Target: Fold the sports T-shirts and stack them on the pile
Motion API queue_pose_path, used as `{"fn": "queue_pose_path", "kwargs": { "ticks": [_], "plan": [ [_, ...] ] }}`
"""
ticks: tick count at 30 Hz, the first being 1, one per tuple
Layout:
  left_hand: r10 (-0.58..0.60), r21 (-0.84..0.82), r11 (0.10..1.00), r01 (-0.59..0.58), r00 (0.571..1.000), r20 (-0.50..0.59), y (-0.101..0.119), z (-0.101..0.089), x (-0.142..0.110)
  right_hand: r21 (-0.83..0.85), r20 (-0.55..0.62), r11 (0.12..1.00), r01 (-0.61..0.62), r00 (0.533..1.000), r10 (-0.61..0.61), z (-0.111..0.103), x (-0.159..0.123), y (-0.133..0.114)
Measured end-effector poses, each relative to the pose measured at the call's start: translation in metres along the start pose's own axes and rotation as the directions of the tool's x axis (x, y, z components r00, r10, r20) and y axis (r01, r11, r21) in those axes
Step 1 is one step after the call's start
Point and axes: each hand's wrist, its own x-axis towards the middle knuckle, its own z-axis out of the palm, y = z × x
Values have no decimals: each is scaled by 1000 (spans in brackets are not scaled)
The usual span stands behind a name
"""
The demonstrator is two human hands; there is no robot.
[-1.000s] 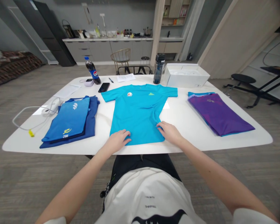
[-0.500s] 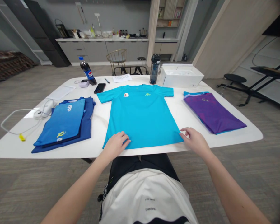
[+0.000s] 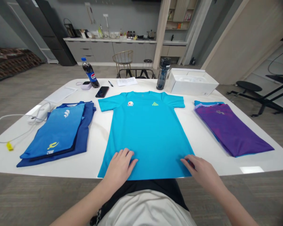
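A white worktop (image 3: 195, 130) is spread across the middle of the frame. A turquoise T-shirt (image 3: 145, 135) is laid flat on it at the centre, front side up; its collar is pointed to the top of the frame, its hem is brought down along the near edge, and its long axis is run nearly straight up and down. Its sleeves are spread to both sides. Folded blue clothes (image 3: 58, 128) are stacked at left, and a folded purple garment (image 3: 233, 130) is placed at right, slanted towards the lower right. A white box (image 3: 192, 83) is set at upper right.

The left hand (image 3: 120, 166) is rested palm down on the shirt's lower left, half open, fingers gently bent and thumb spread, with nothing gripped. The right hand (image 3: 199, 168) is held at the lower right edge, fingers curled and thumb brought near them; whether cloth is pinched cannot be told.

A dark bottle (image 3: 163, 75) is stood beside the box, and a phone (image 3: 102, 92) is laid above the left sleeve.
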Motion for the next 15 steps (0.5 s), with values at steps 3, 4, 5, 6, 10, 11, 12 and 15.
{"fn": "queue_pose_path", "kwargs": {
  "ticks": [3,4,5,6,10,11,12,15],
  "plan": [
    [83,-39,996,-82,996,13,-18,-5,51,33,-58,993,112,992,-110,-6,53,-11],
    [103,-38,994,-102,995,14,-25,-6,74,43,-67,986,159,985,-156,-6,77,-16],
    [117,-40,992,-116,993,21,-31,-5,97,49,-71,979,198,978,-194,-4,102,-21],
    [122,-46,992,-121,992,38,-38,-3,121,45,-81,975,217,974,-213,-2,127,-25],
    [43,-45,998,-40,996,78,-61,14,193,-25,61,975,221,974,-219,18,210,-37],
    [17,-42,999,-13,996,88,-65,20,202,-44,101,979,201,976,-195,23,222,-38],
    [-5,-39,999,9,996,93,-69,24,207,-63,131,982,176,977,-166,28,229,-38],
    [-33,-37,999,36,996,85,-76,35,205,-112,147,990,84,987,-67,39,229,-37]
  ]
}}
